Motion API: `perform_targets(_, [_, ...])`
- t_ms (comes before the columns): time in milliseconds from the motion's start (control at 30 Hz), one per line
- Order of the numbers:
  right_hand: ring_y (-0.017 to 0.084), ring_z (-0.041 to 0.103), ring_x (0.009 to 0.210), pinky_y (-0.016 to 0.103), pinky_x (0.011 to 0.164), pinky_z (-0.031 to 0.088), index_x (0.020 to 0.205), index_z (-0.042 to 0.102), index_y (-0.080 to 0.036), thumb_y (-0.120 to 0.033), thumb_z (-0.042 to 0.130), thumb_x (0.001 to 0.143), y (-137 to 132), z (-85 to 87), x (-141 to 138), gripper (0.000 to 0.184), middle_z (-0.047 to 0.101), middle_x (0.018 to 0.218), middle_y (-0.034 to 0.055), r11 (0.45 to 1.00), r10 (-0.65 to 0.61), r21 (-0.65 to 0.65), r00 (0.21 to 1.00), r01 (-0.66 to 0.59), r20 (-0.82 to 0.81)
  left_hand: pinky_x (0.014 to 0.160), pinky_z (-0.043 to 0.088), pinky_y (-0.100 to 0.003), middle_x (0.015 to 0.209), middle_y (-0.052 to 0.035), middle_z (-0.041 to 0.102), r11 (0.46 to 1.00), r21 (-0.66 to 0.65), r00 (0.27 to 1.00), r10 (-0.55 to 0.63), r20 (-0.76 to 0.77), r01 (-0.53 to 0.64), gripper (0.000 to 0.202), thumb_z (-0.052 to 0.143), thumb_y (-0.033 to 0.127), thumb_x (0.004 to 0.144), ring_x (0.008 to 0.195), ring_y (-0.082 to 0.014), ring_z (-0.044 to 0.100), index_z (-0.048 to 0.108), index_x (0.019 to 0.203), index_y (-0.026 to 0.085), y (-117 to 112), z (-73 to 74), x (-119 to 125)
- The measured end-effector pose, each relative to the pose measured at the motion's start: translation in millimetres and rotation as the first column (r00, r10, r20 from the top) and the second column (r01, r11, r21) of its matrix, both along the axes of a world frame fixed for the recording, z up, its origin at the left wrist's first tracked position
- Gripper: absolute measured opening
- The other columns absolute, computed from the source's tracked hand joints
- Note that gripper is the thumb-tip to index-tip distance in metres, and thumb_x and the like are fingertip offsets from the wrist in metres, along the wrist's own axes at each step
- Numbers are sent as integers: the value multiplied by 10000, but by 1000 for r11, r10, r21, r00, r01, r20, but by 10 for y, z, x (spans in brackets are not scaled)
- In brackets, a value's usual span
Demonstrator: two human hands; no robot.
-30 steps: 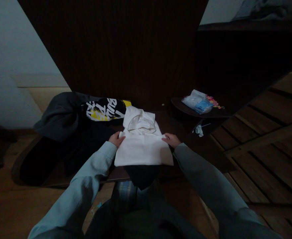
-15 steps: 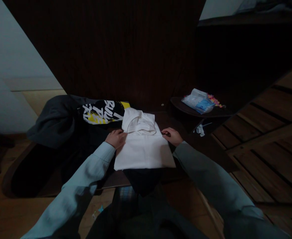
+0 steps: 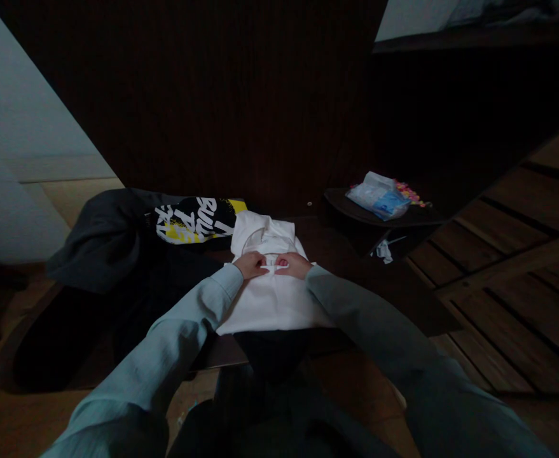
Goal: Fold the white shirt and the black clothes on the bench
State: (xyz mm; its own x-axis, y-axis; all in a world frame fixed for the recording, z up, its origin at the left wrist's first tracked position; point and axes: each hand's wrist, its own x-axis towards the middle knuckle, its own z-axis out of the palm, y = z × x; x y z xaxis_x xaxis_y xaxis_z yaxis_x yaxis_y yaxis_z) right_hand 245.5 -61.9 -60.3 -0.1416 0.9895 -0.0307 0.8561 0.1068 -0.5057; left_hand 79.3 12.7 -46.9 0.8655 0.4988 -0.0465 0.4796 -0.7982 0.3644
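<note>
A folded white shirt [image 3: 274, 304] lies in front of me, its collar opening toward the back. My left hand [image 3: 251, 264] and my right hand [image 3: 292, 264] meet close together at the middle of its folded edge, just below the collar. Both hands are closed, with fingers pinching the white cloth between them. Dark cloth [image 3: 272, 353] shows under the shirt and hangs over the front edge of the dark wooden surface.
A black garment with white and yellow lettering [image 3: 198, 219] and a dark grey cloth [image 3: 100, 238] lie to the left. On a small rounded shelf [image 3: 379, 218] at right rests a plastic packet [image 3: 379, 196]. Wooden slats [image 3: 512, 305] stand far right. A dark panel [image 3: 212, 95] rises behind.
Both hands have moved inward from the shirt's two sides to the middle of its folded edge. The view has shifted slightly.
</note>
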Motion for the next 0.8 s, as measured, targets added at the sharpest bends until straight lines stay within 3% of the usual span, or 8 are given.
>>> perform_targets(67, [136, 555, 689, 230, 625, 419, 735, 617, -137, -229, 680, 615, 26, 1, 10, 164, 619, 725, 31, 1000, -13, -16, 1000, 13, 11, 632, 418, -234, 685, -20, 568, 1000, -13, 1000, 6, -2, -6, 178, 599, 309, 661, 650, -142, 528, 612, 723, 142, 19, -16, 7])
perform_targets(233, [134, 535, 730, 237, 690, 391, 689, 587, -148, -182, 667, 618, 5, 17, 14, 112, 600, 730, 20, 991, 89, 100, 996, -87, -9, 628, 402, -220, 680, -19, 557, 999, -40, 1000, 27, 5, -27, 162, 604, 296, 660, 650, -136, 522, 630, 702, 141, 41, -64, 19])
perform_targets(400, [127, 516, 661, 222, 611, 374, 690, 594, -143, -214, 666, 620, -14, -5, 42, 123, 591, 700, 15, 998, 52, 40, 998, -51, -26, 649, 393, -247, 694, -36, 564, 997, -53, 998, 58, 19, -57, 192, 651, 320, 604, 655, -157, 520, 639, 664, 139, 60, -65, 8])
perform_targets(567, [136, 536, 682, 222, 636, 378, 746, 636, -135, -240, 645, 651, 14, -34, 39, 143, 618, 704, 17, 990, 141, 18, 988, -140, -64, 616, 388, -227, 646, -20, 592, 989, -139, 997, 61, 44, -54, 163, 662, 304, 583, 631, -146, 527, 649, 625, 147, 96, -85, 6])
perform_targets(800, [146, 560, 705, 230, 657, 402, 765, 654, -127, -242, 594, 699, 31, -61, 35, 146, 644, 731, 28, 997, 81, 5, 981, -82, -177, 598, 410, -194, 625, -4, 624, 964, -261, 991, 73, 115, -41, 176, 644, 280, 607, 598, -110, 527, 663, 668, 116, 137, -117, -23])
